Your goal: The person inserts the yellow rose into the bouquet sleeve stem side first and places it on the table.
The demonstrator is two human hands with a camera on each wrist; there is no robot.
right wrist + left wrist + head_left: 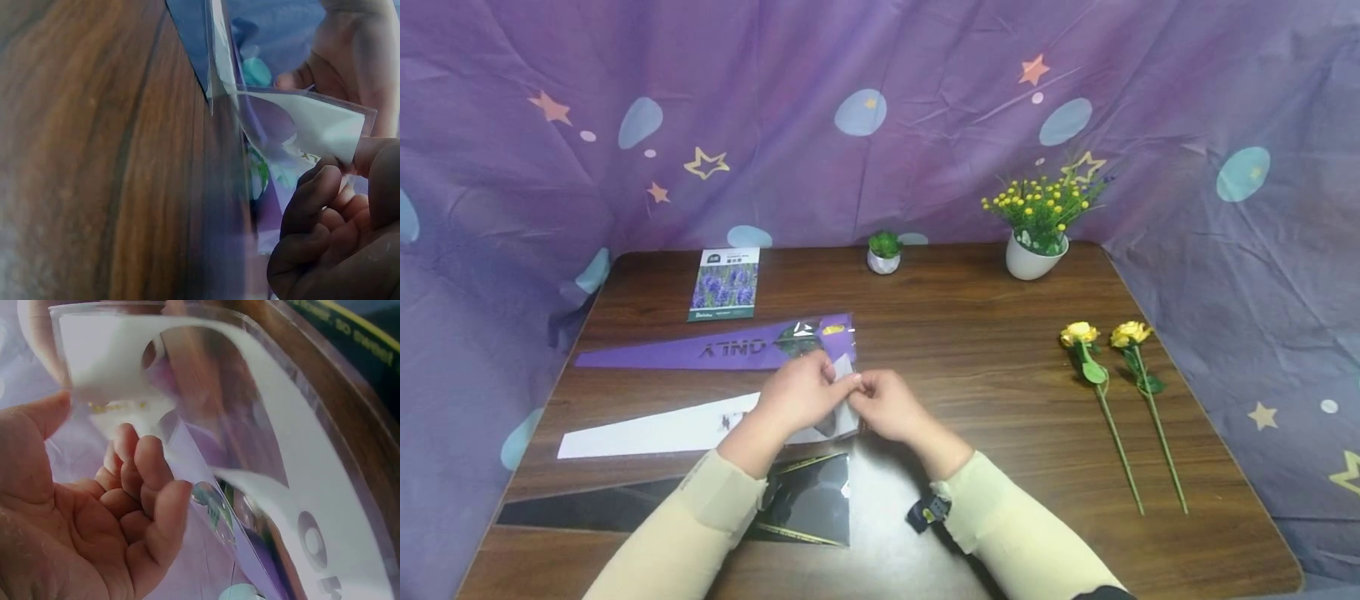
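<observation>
A long tapered white flower sleeve [658, 430] with a clear plastic window lies on the table, its wide end lifted a little between both hands. My left hand [796, 390] holds the edge of that end, thumb straight and the other fingers curled. Close against it, my right hand [891, 405] pinches a corner of the sleeve between thumb and finger. In the right wrist view the clear film [269, 115] bends away from the pinched white corner [340, 131]. Just beyond lies a purple sleeve [655, 355] lettered ONLY; a black sleeve [808, 500] lies nearer, partly under the left forearm.
Two yellow roses, a left one [1079, 335] and a right one [1129, 335], lie on the right of the wooden table [970, 333]. Along the back are a packet with purple flowers [726, 285], a small succulent [884, 245] and a white pot [1036, 257] of yellow blooms.
</observation>
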